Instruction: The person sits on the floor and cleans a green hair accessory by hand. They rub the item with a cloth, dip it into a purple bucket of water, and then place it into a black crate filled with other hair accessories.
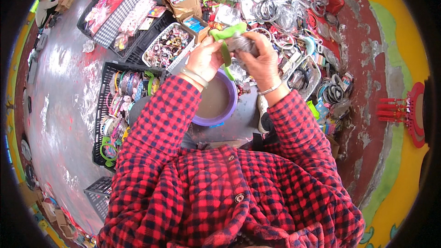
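My left hand (pixel 205 60) grips a bright green headband (pixel 226 54), whose wide green top part sticks up past my fingers. Closed around a crumpled grey cloth (pixel 243 44), my right hand (pixel 263 64) presses it against or very near the headband. Both hands are raised above a purple-rimmed basin (pixel 234 93) of cloudy greyish water. Part of the basin is hidden by my left sleeve. Each wrist wears a bangle.
To the left stands a black crate (pixel 98 124) of colourful headbands. Beyond it are a white basket (pixel 190 47) of small hair ties and a checked box (pixel 126 9) of bagged goods. Bagged accessories (pixel 275 11) pile up at the far right, near a white basket (pixel 317 74).
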Tool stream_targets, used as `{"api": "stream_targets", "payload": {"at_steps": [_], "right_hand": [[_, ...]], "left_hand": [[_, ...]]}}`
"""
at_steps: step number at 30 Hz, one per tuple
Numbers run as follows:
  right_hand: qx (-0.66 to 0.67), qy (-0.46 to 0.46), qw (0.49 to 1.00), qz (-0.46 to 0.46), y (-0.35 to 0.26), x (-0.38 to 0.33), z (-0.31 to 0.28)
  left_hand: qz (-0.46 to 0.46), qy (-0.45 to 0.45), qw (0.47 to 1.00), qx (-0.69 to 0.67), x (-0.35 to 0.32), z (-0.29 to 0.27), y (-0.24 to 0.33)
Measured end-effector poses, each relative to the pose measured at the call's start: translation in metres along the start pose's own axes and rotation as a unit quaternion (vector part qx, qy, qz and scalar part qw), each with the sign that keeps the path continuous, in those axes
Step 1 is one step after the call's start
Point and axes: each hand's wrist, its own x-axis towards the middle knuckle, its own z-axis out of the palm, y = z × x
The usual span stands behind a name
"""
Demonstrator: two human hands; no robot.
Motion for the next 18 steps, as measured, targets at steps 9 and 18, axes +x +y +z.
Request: {"api": "stream_targets", "payload": {"at_steps": [9,18], "right_hand": [[-0.098,-0.152,0.976,-0.124,-0.001,-0.008,0.019],[-0.12,-0.19,0.963,-0.149,0.008,-0.017,0.013]], "left_hand": [[0.026,0.079,0.993,-0.08,0.016,-0.036,-0.01],[0.027,0.073,0.993,-0.084,0.005,-0.019,0.023]]}}
